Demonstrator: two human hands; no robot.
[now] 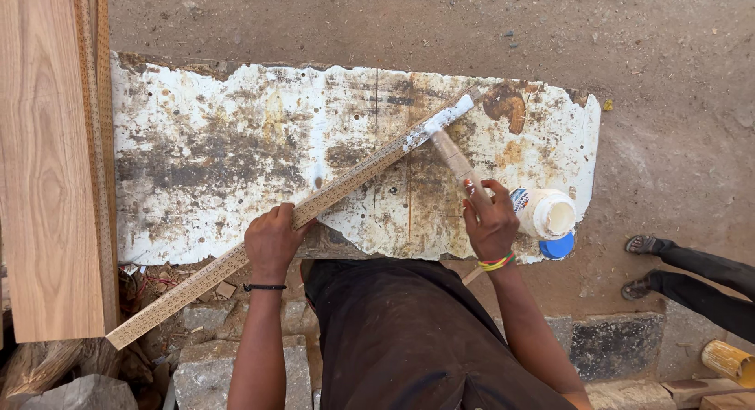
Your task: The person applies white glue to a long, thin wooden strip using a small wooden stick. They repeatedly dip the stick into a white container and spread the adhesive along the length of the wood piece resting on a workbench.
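Note:
A long narrow wooden strip [346, 182] lies diagonally across a battered white sheet-metal board [212, 143], its upper end smeared with white glue. My left hand [271, 241] grips the strip near its middle. My right hand [489, 221] holds a glue-caked brush [454, 157] whose tip touches the strip's white upper end. An open white glue bottle [546, 213] lies on the board just right of my right hand, with its blue cap [557, 246] beside it.
Wide wooden planks [47, 158] lie along the left edge. Stone blocks [208, 363] and debris are under the board near my legs. Another person's sandalled feet [641, 264] are at the right. A yellow cylinder [727, 361] sits at the lower right on dirt ground.

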